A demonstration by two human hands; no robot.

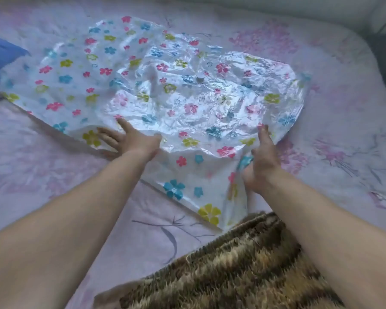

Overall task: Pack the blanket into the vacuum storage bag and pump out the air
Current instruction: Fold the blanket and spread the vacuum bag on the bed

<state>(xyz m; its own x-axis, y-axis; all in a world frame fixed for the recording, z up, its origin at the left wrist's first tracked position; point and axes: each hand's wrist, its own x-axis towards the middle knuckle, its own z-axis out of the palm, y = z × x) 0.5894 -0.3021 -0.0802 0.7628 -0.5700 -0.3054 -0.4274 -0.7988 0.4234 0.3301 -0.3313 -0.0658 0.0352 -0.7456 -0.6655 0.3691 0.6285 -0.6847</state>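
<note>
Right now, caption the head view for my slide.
Both hands spread the flowered vacuum bag on the bed, brown blanket waiting nearby.

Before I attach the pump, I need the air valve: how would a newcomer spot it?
Start from the pink floral bedsheet, then the clear flower-printed vacuum storage bag spread over it. Near the bag's crinkled middle, beyond both hands, stands the valve: a small pale round cap, the only raised solid piece among flat printed flowers.

I see bed [354, 90] under pale lilac floral sheet [42, 175]; blue cloth [0, 56] at left edge; soft daylight.
</note>
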